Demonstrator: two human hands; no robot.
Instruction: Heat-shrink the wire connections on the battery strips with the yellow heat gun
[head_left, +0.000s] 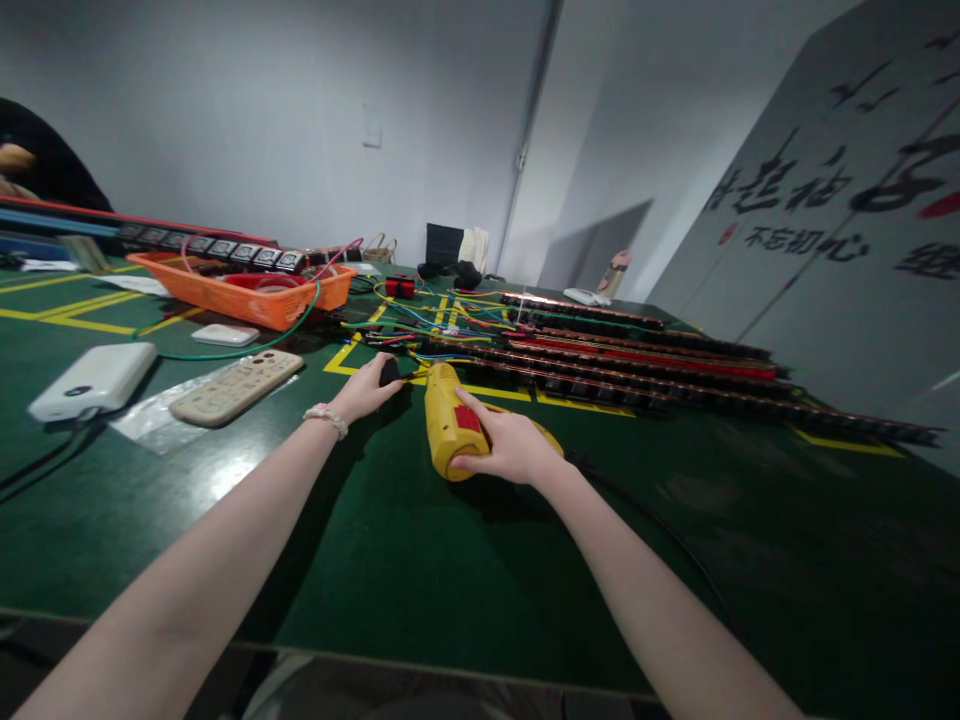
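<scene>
My right hand (511,440) is wrapped round a yellow heat gun (444,420), which has a red label and a black cord running off to the right. The gun's far end points away from me, toward several thin wires (442,358). Just left of that end, my left hand (366,388) is closed on a small black piece (389,372); a short wire shows beside it, and the exact kind of the piece is unclear. A beaded bracelet circles the left wrist. Both hands stay low over the green table (375,560).
Long dark strips (600,365) lie across the right side. At left are an orange basket (247,300) with parts, a beige remote control (236,388) on a clear bag, and a white power bank (94,382) with a black cable. Another person (45,155) is partly visible far left.
</scene>
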